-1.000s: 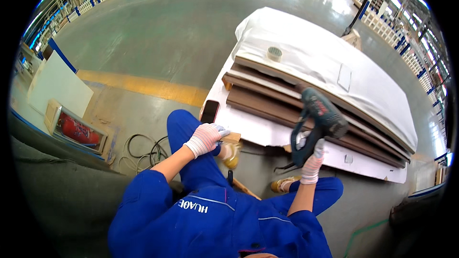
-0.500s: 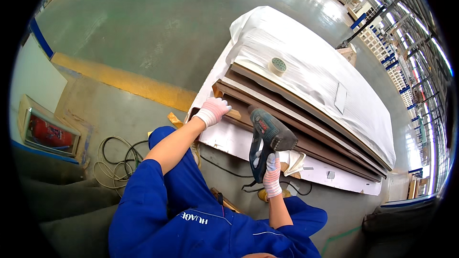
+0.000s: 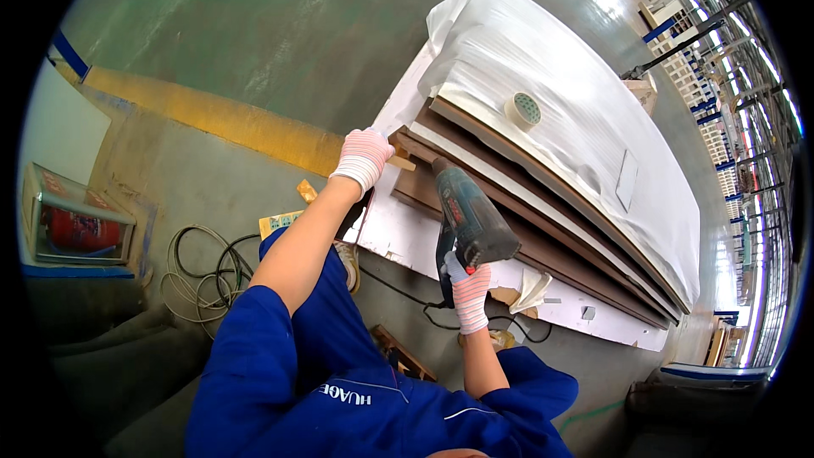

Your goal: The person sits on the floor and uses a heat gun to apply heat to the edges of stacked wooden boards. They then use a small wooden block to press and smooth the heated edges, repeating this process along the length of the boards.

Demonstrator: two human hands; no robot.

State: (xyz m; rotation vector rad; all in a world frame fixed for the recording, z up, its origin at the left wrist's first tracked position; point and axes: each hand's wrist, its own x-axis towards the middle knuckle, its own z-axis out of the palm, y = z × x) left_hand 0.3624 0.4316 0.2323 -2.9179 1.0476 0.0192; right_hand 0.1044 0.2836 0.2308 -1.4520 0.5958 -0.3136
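Note:
My right hand (image 3: 469, 284), in a striped knit glove, is wrapped round the handle of a dark green heat gun (image 3: 475, 214). Its nozzle points up and left at the near ends of long brown profiles (image 3: 543, 219). My left hand (image 3: 365, 159), in a matching glove, is closed in a fist at the left end of the stack. What its fingers hold is hidden. Beside that fist a short pale wood piece (image 3: 398, 161) sticks out by a brown profile end. The profiles lie side by side on a white board (image 3: 415, 225).
White sheeting (image 3: 543, 59) covers the stack's far side, with a tape roll (image 3: 523, 110) on it. The gun's black cord (image 3: 390, 286) runs over the floor. Coiled hoses (image 3: 203, 276) lie at left, near a cased red extinguisher (image 3: 80, 229). Crumpled white material (image 3: 532, 290) lies at the board's near edge.
My left hand has moved up and slightly left, to the profile's end. The heat gun has shifted slightly up and left, still in my right hand. The view has shifted a little.

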